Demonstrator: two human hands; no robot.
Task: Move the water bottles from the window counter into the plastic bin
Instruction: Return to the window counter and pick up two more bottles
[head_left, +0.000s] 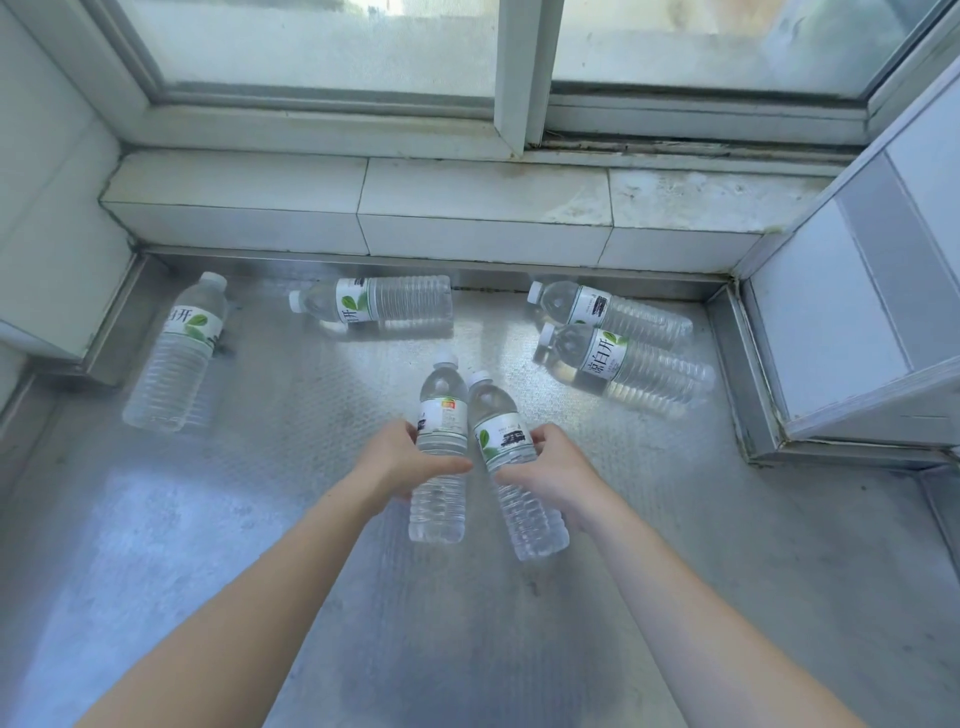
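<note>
Several clear water bottles with white caps and green-leaf labels lie on the steel window counter (260, 519). My left hand (402, 457) grips one bottle (440, 499) around its middle. Right beside it, my right hand (553, 467) grips a second bottle (524, 514); the two bottles touch near their necks, caps pointing away from me. One bottle (174, 358) lies at the far left, another (379, 304) against the back ledge. A pair of bottles (618, 312) (634, 366) lies side by side at the back right. The plastic bin is not in view.
A tiled ledge (467, 208) and the window frame (524, 78) close off the back. Tiled walls stand at the left (47, 208) and right (857, 291), with a raised steel rim (748, 374) along the counter's right side.
</note>
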